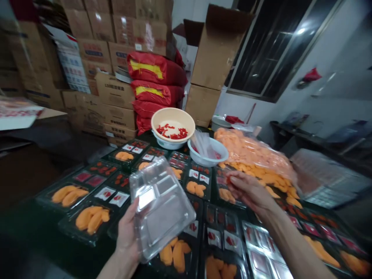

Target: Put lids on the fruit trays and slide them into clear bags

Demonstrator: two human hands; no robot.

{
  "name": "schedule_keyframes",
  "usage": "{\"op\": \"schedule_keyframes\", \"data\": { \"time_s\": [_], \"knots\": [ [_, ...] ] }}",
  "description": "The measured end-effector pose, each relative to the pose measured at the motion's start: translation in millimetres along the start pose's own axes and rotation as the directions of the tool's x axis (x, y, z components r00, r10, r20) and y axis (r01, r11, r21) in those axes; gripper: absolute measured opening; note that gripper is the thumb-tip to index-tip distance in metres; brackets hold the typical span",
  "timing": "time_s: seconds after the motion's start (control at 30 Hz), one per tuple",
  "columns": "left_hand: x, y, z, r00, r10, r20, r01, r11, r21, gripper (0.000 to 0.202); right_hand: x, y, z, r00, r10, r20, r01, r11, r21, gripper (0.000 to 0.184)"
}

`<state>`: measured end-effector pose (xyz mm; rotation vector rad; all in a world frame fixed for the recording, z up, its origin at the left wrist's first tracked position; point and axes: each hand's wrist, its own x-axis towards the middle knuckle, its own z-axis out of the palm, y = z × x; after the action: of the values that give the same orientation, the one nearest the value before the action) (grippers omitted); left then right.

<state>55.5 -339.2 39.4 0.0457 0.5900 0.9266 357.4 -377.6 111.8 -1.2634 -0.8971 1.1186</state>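
My left hand (128,234) grips a clear plastic compartment tray (164,217) by its left edge, tilted above the table. Nothing shows in its compartments. My right hand (250,190) reaches over a filled tray (225,193) beside the heap of orange pieces. Its fingers are pinched together, with a bit of red at the tips that I cannot make out. Around both hands lie several similar trays with orange pieces, small printed packets and dark red bits, such as the tray (92,219) left of my left hand.
A cream basin (173,116) with red pieces stands at the back, near a pale blue bowl (207,151) holding clear plastic. A big plastic bag (252,151) lies at the right over orange pieces. Cartons (119,93) and red sacks (158,69) are stacked behind the table.
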Motion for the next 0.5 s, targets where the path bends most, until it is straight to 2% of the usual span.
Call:
{"op": "schedule_keyframes", "data": {
  "time_s": [0.07,0.17,0.23,0.3,0.4,0.5],
  "knots": [
    [-3.3,6.3,0.7,0.996,0.018,-0.093,-0.017,1.000,0.005,0.029,7.5,-1.9,18.2,1.000,0.005,0.009,-0.005,0.998,0.060,0.035],
    [-6.5,14.3,0.8,0.978,0.043,-0.205,-0.044,0.999,0.002,0.032,13.4,7.2,32.6,1.000,0.019,0.025,-0.021,0.997,0.078,0.033],
    [-7.6,16.8,-2.2,0.975,0.056,-0.215,-0.059,0.998,-0.009,0.036,19.4,13.8,40.6,0.996,0.058,0.060,-0.061,0.997,0.052,0.031],
    [-7.4,16.6,-7.9,0.985,0.015,-0.171,-0.020,0.999,-0.027,0.036,36.7,11.5,53.8,0.987,0.123,0.104,-0.122,0.992,-0.015,0.027],
    [-4.8,12.9,-16.1,0.995,-0.083,-0.063,0.079,0.995,-0.058,0.028,85.2,-21.5,89.2,0.986,0.138,0.098,-0.131,0.988,-0.075,0.019],
    [-2.6,9.5,-14.2,0.997,-0.068,0.042,0.072,0.992,-0.100,0.024,126.2,-70.9,132.5,0.999,0.027,0.034,-0.027,1.000,-0.004,0.015]
  ]
}}
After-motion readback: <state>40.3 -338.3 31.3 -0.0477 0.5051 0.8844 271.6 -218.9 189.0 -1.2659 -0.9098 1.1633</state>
